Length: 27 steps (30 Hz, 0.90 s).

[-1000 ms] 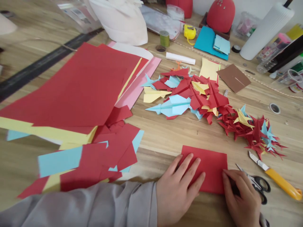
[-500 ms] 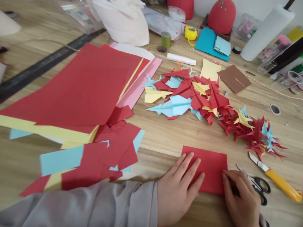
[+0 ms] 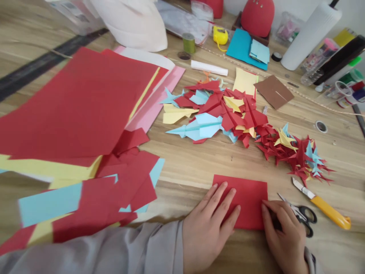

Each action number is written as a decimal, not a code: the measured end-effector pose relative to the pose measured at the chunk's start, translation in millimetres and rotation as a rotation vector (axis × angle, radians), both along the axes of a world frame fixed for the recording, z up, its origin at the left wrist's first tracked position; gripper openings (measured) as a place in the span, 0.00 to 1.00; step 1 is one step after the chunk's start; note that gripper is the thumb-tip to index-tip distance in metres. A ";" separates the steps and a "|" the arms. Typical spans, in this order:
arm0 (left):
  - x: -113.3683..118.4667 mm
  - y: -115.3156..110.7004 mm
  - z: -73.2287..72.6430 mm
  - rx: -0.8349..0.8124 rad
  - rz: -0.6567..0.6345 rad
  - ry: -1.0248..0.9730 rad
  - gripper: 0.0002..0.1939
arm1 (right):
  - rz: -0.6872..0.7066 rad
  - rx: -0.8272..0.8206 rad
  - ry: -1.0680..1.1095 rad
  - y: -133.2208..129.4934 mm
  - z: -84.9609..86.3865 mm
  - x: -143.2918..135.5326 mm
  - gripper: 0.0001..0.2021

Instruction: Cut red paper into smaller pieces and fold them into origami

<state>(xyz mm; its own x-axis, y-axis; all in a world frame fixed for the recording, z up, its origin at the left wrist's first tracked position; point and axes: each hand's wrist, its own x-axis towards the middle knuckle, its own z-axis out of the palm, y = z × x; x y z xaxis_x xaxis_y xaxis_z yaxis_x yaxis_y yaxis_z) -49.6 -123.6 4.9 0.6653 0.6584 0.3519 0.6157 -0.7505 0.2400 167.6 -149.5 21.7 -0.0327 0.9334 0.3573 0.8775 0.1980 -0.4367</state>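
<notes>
A red rectangle of paper (image 3: 249, 201) lies on the wooden table (image 3: 182, 163) near its front edge. Fingers spread, my left hand (image 3: 211, 226) rests flat on the left part of this paper. At the paper's right edge, my right hand (image 3: 282, 230) pinches the edge between thumb and forefinger. Just to the right of that hand are scissors with black handles (image 3: 306, 215) and a craft knife with an orange handle (image 3: 327, 209). Beyond the paper lies a heap of folded red, blue and yellow paper pieces (image 3: 228, 114).
Large red sheets (image 3: 74, 102) cover the left side, with loose cut paper (image 3: 114, 190) in front of them. A brown square (image 3: 273, 91), a yellow tape measure (image 3: 220, 36), green thread (image 3: 188, 43) and a white bottle (image 3: 310, 36) stand or lie further back.
The camera view has shifted, so the things on the table appear further left. Both hands keep nearly the same place on the red paper.
</notes>
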 end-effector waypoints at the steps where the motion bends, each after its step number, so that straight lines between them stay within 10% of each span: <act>1: -0.6 0.3 -0.3 -0.008 0.002 -0.002 0.18 | -0.005 -0.021 0.001 -0.7 0.3 -0.5 0.05; 27: -6.1 2.5 -5.6 -0.025 -0.055 -0.030 0.17 | -0.048 -0.171 0.089 -2.1 4.7 -4.2 0.12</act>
